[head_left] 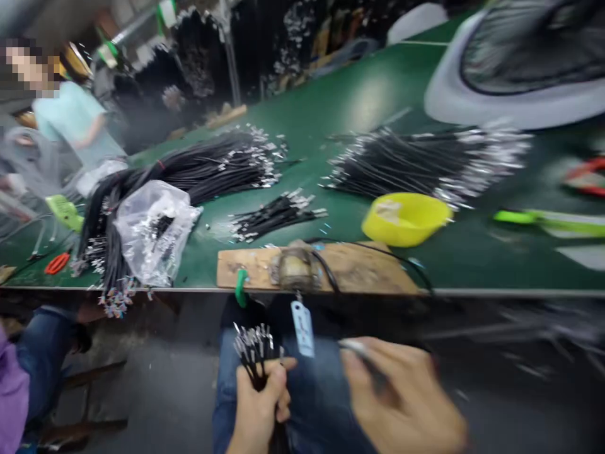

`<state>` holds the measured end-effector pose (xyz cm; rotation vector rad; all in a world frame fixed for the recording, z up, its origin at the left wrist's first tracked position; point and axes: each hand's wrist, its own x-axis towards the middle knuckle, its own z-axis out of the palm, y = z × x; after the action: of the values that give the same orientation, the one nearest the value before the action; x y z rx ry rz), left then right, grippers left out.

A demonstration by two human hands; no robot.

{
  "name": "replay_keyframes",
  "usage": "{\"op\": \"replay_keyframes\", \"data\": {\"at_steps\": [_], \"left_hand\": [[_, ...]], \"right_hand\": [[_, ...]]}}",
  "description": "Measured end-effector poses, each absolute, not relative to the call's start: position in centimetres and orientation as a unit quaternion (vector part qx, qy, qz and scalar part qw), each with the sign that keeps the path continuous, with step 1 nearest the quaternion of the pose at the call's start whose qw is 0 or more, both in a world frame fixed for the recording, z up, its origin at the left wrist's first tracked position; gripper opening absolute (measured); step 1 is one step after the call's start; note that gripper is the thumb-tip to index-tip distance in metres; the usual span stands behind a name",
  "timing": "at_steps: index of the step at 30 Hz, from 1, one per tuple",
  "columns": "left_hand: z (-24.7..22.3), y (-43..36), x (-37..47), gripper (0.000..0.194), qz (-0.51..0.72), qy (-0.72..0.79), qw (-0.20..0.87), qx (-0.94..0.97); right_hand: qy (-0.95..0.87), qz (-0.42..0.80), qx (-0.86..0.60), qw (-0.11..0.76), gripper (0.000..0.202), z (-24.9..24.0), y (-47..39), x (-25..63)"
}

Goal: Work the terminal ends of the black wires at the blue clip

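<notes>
Here we are at the green table (302, 120), and down over the jeans (227, 391) the left hand (259, 407) is wrapped firmly round a bunch of black cables (251, 360), silver ends fanning up out of the fist, thumb across the front. Over to the right hand (411, 397), all blur: fingers and thumb closed on a dark thin thing (378, 375) with a pale tip, too smeared for me to name. The two hands stand apart, the bunch below the table's edge on the left hand's side.

Straight ahead, a wooden board (373, 268) lies along that edge, a grubby round machine (295, 268) sitting on it, a pale blue tag (303, 331) hanging below and a green hook (241, 287) just beside. Behind the board, a small heap of short cables (278, 215); to its right, a yellow tub (409, 233) in front of a wide spread of cables (406, 164). Off left, a long thick bundle (203, 167) lies behind a clear plastic bag (135, 217), dark bits showing inside. Beyond it, a person in a pale shirt (70, 113).
</notes>
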<state>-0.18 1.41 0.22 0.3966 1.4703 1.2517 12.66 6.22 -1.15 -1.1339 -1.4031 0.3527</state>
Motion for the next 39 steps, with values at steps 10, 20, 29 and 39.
{"op": "replay_keyframes", "data": {"at_steps": [10,20,29,39], "left_hand": [[-1.0,0.9,-0.9,0.04,0.482,0.641,0.512,0.307],[0.1,0.6,-0.1,0.028,0.448,0.689,0.435,0.366],[-1.1,0.3,-0.2,0.045,0.465,0.625,0.55,0.301],[-0.7,0.6,-0.1,0.039,0.468,0.641,0.532,0.296]], "right_hand": [[-0.531,0.563,-0.398,0.492,0.02,-1.4,5.2,11.0],[-0.586,0.422,-0.419,0.55,0.025,-0.4,5.6,10.2],[-0.328,0.762,-0.286,0.48,0.032,-2.4,5.2,9.6],[-0.496,0.597,-0.323,0.542,0.025,-0.9,6.2,10.6]]}}
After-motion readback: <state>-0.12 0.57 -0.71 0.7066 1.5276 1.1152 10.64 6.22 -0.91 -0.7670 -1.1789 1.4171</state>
